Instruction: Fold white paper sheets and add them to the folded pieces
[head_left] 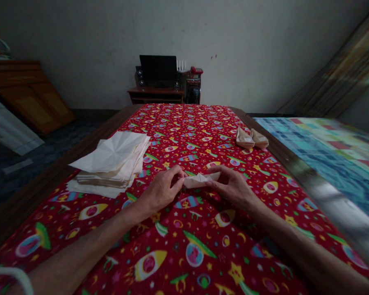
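Between my two hands is a folded paper boat (199,180), whitish, with a small peak in its middle and a pointed end on each side. My left hand (166,184) pinches its left tip between thumb and forefinger. The right end sits in my right hand (232,184), thumb in front and fingers behind. To the left of my left hand lies a stack of creased paper sheets (110,164), its top sheet marked with fold lines that meet in the centre. Folded paper pieces (249,138) of the same off-white colour stand together at the far right of the cloth.
A red patterned cloth (190,139) covers the long table with a dark wooden edge (283,159). Beyond it, a monitor (158,69) and a red telephone (197,70) stand against the wall. A bed (326,151) is at the right, a wooden cabinet (27,98) at the left.
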`<state>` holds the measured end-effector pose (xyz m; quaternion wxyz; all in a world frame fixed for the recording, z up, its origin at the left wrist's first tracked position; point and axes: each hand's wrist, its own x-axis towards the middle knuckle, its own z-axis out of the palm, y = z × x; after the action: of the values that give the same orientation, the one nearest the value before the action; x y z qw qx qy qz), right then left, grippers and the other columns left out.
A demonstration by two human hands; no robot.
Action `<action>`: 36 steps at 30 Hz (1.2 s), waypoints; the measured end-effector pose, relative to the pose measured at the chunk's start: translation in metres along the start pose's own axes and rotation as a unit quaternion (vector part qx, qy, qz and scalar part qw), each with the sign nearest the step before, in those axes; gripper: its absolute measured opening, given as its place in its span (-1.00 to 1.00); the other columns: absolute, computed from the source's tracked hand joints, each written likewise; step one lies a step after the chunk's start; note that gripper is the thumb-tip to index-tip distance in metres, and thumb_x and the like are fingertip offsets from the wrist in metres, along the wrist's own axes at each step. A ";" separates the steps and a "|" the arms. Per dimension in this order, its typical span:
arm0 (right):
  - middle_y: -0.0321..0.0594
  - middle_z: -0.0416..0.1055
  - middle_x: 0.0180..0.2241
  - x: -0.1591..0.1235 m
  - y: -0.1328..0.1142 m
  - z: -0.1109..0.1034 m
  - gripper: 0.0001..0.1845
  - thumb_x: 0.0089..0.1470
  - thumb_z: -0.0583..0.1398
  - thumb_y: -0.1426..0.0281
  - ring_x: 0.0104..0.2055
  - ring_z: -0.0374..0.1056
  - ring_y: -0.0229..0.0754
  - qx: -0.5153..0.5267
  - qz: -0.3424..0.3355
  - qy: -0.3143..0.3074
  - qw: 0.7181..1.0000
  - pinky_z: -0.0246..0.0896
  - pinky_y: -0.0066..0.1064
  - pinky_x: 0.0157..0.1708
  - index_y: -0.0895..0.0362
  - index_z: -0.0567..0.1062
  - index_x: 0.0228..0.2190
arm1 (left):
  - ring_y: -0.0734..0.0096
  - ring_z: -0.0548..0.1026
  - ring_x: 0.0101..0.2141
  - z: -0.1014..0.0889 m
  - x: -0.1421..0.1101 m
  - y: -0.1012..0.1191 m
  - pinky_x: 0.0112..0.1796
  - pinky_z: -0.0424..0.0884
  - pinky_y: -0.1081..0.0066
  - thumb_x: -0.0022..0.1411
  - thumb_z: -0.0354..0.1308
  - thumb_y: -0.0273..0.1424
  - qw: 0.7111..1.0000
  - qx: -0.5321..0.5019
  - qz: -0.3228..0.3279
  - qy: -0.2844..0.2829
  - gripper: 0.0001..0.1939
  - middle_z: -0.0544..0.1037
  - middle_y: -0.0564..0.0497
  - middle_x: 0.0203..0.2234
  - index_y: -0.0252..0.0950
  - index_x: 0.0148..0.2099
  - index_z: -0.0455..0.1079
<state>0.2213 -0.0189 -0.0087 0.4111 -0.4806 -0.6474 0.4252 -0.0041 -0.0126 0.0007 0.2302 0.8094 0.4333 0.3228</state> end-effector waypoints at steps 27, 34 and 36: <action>-0.03 0.47 -0.26 -0.013 0.001 0.009 -0.84 0.12 0.11 0.44 -0.30 0.38 -0.10 -0.448 -0.176 0.060 0.875 0.27 -0.31 -0.34 0.19 0.50 -0.35 | 0.31 0.06 0.24 0.021 -0.020 0.011 0.22 -0.03 0.20 0.36 -0.16 -0.39 0.940 0.236 0.189 -0.157 -0.54 0.16 -0.04 0.23 -0.30 0.28 0.02; 0.02 0.18 0.16 -0.032 -0.005 0.025 -0.55 0.23 -0.04 0.43 0.24 0.02 0.00 -0.494 -0.327 -0.060 0.803 0.01 -0.01 0.16 0.29 0.24 0.12 | 0.29 0.27 0.13 0.019 -0.021 0.013 0.20 0.02 0.19 0.35 -0.12 -0.38 0.943 0.224 0.197 -0.147 -0.68 0.38 -0.11 0.07 -0.33 0.08 0.29; 0.03 0.07 0.22 -0.038 -0.002 0.026 -0.44 0.25 -0.04 0.28 0.28 -0.08 -0.03 -0.484 -0.296 -0.092 0.818 0.02 -0.06 0.18 0.31 0.10 0.20 | 0.29 0.28 0.12 0.019 -0.022 0.013 0.20 0.02 0.20 0.35 -0.11 -0.38 0.940 0.233 0.197 -0.151 -0.68 0.40 -0.12 0.05 -0.34 0.06 0.30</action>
<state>0.2034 -0.0600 -0.0192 0.1702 -0.3611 -0.9159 -0.0425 0.0081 -0.0397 -0.0110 0.0299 0.9486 0.2889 0.1259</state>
